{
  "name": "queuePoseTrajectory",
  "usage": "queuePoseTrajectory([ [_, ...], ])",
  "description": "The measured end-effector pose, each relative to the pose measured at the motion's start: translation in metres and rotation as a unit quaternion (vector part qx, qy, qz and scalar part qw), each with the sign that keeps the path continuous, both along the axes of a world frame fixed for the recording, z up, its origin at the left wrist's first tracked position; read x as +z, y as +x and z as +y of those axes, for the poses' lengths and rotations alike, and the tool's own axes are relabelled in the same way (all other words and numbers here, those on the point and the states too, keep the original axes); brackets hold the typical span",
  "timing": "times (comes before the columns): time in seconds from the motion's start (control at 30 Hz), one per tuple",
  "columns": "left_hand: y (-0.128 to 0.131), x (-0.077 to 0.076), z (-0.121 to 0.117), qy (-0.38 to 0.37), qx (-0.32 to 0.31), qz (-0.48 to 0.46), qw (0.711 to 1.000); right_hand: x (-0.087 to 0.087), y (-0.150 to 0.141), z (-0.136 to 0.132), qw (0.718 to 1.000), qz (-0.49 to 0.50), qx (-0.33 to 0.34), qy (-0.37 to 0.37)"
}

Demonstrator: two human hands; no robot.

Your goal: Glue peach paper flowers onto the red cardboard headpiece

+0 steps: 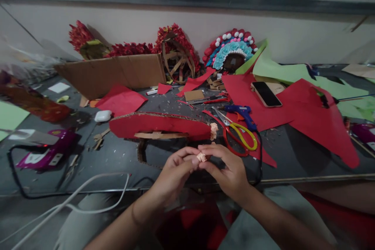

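Between the fingertips of my left hand (181, 166) and my right hand (227, 166) is a small peach-coloured crumpled paper piece (201, 157), pinched from both sides. Just beyond my hands stands a red paper-covered cardboard shape (164, 123) with a curved top edge and a cardboard strip along its lower part. More peach crumpled paper (214, 129) sits at its right end. Scissors (238, 131) with red and yellow handles lie to the right of my right hand, beside a blue glue gun (241, 114).
Red paper sheets (310, 105), a phone (266, 94) and green paper (288, 72) are on the right. A cardboard panel (117, 72) and flower-covered pieces (175, 43) stand along the wall. A white earphone case (103, 116), purple power strip (49, 152) and white cable (96, 175) are on the left.
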State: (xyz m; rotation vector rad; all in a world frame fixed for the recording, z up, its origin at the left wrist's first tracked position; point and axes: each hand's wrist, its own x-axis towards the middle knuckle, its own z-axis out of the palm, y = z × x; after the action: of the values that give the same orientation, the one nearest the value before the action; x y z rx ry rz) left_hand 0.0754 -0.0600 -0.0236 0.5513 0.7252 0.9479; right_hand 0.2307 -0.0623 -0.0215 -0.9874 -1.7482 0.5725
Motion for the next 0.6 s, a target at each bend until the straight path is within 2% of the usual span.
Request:
queuePoseTrajectory([
  [0.23,0.0,-0.004,0.001,0.005,-0.004,0.01,1.0,0.009,-0.003,0.006,0.992,-0.088,0.006,0.091],
  [0.4,-0.006,0.001,0.002,0.062,-0.014,0.081,0.995,0.02,0.006,0.006,0.994,-0.078,-0.02,0.07],
  [0.5,-0.01,0.005,0.002,0.137,0.014,0.178,0.974,0.026,0.019,0.013,0.997,-0.011,-0.069,0.014],
  [0.6,-0.013,0.007,0.003,0.23,0.051,0.3,0.924,0.029,0.031,0.026,0.99,0.056,-0.119,-0.043],
])
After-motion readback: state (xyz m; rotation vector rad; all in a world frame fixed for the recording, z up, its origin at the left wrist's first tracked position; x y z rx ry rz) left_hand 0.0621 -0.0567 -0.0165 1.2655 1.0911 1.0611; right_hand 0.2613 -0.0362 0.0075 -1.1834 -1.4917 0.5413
